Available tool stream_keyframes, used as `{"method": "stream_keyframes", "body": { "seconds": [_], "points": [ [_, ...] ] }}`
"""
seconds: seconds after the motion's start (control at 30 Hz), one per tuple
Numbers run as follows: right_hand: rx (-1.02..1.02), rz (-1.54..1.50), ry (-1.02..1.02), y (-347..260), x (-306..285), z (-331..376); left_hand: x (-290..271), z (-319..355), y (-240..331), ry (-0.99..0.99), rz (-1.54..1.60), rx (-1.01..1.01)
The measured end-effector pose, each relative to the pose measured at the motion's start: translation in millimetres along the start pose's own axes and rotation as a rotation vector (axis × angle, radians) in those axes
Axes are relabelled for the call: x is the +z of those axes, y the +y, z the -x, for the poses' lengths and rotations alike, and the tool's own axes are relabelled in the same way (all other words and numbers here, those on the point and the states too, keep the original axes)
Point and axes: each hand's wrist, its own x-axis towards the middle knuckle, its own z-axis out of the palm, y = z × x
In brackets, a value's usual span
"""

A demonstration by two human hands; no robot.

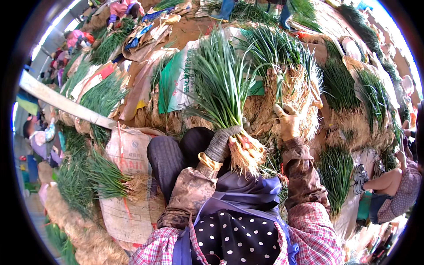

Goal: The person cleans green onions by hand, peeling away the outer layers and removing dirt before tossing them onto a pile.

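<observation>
My left hand [223, 143], in a grey glove, is closed round a thick bunch of green onions [221, 84] held above my lap. Their long green leaves fan out away from me, while the pale roots and reddish bulbs [247, 154] hang toward my lap. My right hand [288, 121], in a tan glove, pinches a thin green onion stalk [279, 90] between thumb and fingers. It is at the near edge of a large heap of green onions [289, 88], whose straw-coloured roots face me.
A smaller bunch of green onions [110, 176] lies on a pale woven sack [128, 212] at my left. A pale curved bar [66, 99] slants in from the left. More heaps [338, 84] line the right. Another person [393, 190] sits at far right; blue boots [225, 9] stand ahead.
</observation>
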Motion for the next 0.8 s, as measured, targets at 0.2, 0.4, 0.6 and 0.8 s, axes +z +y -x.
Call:
{"method": "stream_keyframes", "body": {
  "seconds": [0.2, 0.4, 0.6, 0.8],
  "points": [
    [-0.027, -0.108, -0.158, 11.9, 30.1, 22.2, -3.7, -7.5, -10.5, -0.054, -0.139, -0.119],
    [-0.316, 0.520, -0.096, 10.3, -2.9, 33.5, -11.9, -1.8, -5.0, -0.036, 0.049, 0.006],
    [-0.073, 1.802, -1.197, 96.8, -120.0, 86.9, -8.5, -8.5, -8.2, -0.030, 0.148, 0.106],
    [-0.080, 1.473, -1.038, 30.0, -82.5, 50.4, -11.1, -13.6, -11.7, -0.123, 0.214, 0.024]
  ]
}}
